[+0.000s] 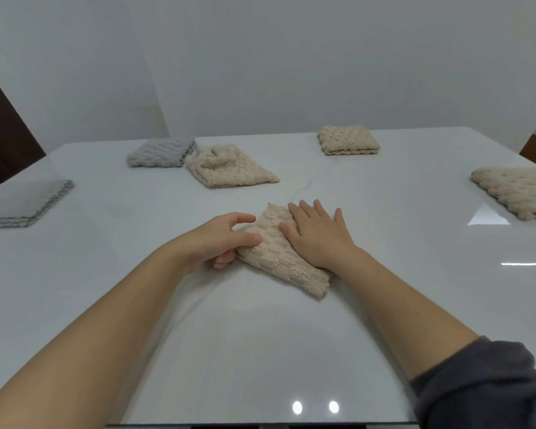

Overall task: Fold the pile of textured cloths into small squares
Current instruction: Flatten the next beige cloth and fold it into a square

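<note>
Beige and bumpy, the folded cloth (279, 261) lies as a slanted strip in the middle of the glossy white table (260, 351), close in front of us. We see the right hand (317, 236) laid flat on its upper right part, fingers straight and slightly spread, palm down on the fabric. The left hand (212, 239) is at the strip's left edge: its thumb sits on top of the cloth, the lower fingers curl in at the edge, and the forefinger is lifted just above it, so it pinches that edge.

Further back on the left we see a grey square (161, 151) touching a loosely folded beige piece (229, 167). A neat beige square (348, 140) sits near the far edge, well apart from them. A wide beige cloth (517, 190) lies at the right edge, and a flat grey cloth (25, 201) at the left edge. A dark grey sleeve (483, 385) is pushed up the right arm.
</note>
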### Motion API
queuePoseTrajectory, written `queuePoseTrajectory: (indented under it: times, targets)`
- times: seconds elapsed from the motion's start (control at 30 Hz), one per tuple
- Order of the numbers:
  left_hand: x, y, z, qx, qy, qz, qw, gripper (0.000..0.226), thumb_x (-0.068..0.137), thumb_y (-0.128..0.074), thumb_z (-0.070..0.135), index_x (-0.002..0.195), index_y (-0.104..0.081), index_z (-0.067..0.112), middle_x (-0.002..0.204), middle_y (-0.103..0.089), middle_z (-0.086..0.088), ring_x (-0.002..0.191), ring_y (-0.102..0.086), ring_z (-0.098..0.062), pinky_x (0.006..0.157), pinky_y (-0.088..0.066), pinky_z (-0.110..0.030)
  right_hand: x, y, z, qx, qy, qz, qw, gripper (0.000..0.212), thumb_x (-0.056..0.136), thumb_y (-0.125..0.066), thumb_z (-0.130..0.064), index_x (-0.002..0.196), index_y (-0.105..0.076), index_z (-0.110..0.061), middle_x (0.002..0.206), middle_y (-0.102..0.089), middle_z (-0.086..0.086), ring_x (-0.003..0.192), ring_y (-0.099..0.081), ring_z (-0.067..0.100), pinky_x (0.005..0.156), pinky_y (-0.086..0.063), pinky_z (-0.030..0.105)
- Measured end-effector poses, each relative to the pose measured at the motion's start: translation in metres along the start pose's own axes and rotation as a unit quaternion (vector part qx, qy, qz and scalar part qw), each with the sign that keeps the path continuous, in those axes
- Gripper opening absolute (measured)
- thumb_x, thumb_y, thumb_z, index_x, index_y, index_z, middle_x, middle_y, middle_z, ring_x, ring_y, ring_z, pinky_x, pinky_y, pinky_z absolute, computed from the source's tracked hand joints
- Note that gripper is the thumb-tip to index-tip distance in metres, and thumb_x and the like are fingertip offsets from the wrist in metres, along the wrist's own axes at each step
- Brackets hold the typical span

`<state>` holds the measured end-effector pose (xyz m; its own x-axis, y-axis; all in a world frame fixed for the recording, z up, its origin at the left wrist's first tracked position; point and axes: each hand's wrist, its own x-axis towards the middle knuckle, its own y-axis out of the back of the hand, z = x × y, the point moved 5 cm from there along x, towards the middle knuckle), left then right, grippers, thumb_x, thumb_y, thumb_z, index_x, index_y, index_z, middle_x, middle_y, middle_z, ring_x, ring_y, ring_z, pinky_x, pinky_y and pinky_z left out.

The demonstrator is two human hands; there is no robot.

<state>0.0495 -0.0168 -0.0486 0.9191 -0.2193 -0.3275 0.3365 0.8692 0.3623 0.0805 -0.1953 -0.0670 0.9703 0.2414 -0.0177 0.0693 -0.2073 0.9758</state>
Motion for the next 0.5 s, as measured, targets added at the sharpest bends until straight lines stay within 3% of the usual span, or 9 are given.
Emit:
queuePoseTrajectory:
  times: [0.4,0.5]
  targets:
    - [-0.003,0.011,-0.012,0.059,0.019,0.122,0.991,0.047,0.08,-0.076,0.035,0.12,-0.053,0.028,0.05,-0.048,0.003,0.039,-0.036,-0.012,0.042,-0.027,-0.023,0.001,-0.003,0.002,-0.001,0.009,0.009,1.0,0.063,0.101,-0.015,-0.055,0.155,-0.013,-0.023,0.163,-0.012,-0.001,0.151,0.0,0.022,0.117,0.0,0.058]
    - [-0.007,0.009,-0.013,0.1,0.025,0.156,0.982,0.048,0.078,-0.077,0.038,0.118,-0.051,0.027,0.067,-0.059,0.002,0.044,-0.047,-0.008,0.045,-0.033,-0.023,0.001,-0.003,0.002,-0.004,0.014,0.014,1.0,0.064,0.1,-0.015,-0.056,0.155,-0.013,-0.023,0.163,-0.013,-0.001,0.151,0.0,0.022,0.117,0.0,0.058]
